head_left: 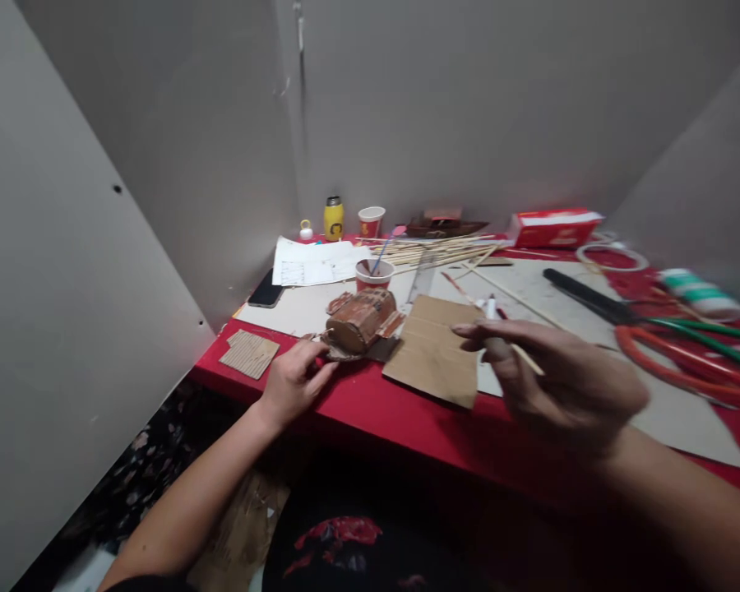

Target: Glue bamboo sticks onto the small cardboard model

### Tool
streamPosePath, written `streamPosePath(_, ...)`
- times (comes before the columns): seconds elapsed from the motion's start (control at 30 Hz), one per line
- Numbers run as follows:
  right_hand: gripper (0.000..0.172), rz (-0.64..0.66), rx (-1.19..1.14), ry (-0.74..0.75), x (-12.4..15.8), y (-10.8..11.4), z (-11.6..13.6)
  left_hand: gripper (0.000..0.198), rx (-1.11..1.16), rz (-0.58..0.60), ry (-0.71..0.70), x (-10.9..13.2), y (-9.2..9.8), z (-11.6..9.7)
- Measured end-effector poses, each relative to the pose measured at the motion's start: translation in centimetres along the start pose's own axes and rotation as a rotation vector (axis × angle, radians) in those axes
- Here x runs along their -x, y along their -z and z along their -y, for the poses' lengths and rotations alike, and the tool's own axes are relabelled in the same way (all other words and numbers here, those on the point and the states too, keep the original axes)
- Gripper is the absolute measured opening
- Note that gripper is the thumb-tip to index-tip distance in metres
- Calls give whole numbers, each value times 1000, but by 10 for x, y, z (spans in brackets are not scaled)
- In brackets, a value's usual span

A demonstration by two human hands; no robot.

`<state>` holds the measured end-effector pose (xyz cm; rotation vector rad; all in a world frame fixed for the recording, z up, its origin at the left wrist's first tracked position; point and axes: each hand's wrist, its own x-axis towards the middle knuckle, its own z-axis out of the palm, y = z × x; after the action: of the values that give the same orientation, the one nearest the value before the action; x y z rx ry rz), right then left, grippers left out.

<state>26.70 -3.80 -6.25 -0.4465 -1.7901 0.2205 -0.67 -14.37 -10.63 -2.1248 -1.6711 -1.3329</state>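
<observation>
A small brown-painted cardboard model (pixel 358 319) rests near the front edge of the red-covered table (pixel 370 407). My left hand (pixel 297 378) has its fingers closed on the model's near left edge. Over the table at the right is my right hand (pixel 548 378), its fingers pinched round a thin wooden stick (pixel 529 360). Between my hands lies a flat piece of brown cardboard (pixel 435 349). Just behind the model stands a paper cup (pixel 375 275) with a thin blue stick in it.
Scissors (pixel 592 298) with orange handles lie at the right. Behind are wooden sticks (pixel 450 251), a red box (pixel 555 228), a yellow bottle (pixel 334 219) and paper sheets (pixel 317 263). A phone (pixel 265 290) and corrugated cardboard (pixel 250 353) lie at the left.
</observation>
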Motion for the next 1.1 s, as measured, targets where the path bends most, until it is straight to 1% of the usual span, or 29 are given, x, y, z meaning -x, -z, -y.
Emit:
streamPosePath(0.07,24,13,-5,82,-2,-1,2,19,-28,16,-21,-1,1,0)
streamPosePath(0.17,37,-31,-38,132,-5,-1,4,22,-26,10,-65,-3,2,-1)
streamPosePath(0.23,42,-58,-50,152,-6,-1,5,21,-37,12,-69,-4,3,-1)
streamPosePath(0.37,41,-102,-92,129,-9,0,5,17,-31,6,-56,-5,4,-2)
streamPosePath(0.53,40,-69,-85,165,-14,-1,8,17,-56,6,-85,-3,3,-5)
streamPosePath(0.63,42,-55,-95,211,-16,0,10,20,-70,0,-117,-1,2,-7)
streamPosePath(0.73,44,-34,-101,235,-17,1,10,28,-56,-29,-181,0,0,-11)
streamPosePath(0.83,47,-49,-108,219,-16,1,8,30,-47,-48,-224,0,-2,-14)
streamPosePath(0.93,45,-94,-196,169,-14,0,7,27,-51,-51,-238,-2,-6,-16)
streamPosePath(1.0,40,-104,-279,97,-13,-2,7,24,-59,-45,-227,-4,-9,-17)
streamPosePath(1.1,35,-79,-399,-34,-11,-6,11,21,-83,-39,-203,-6,-13,-16)
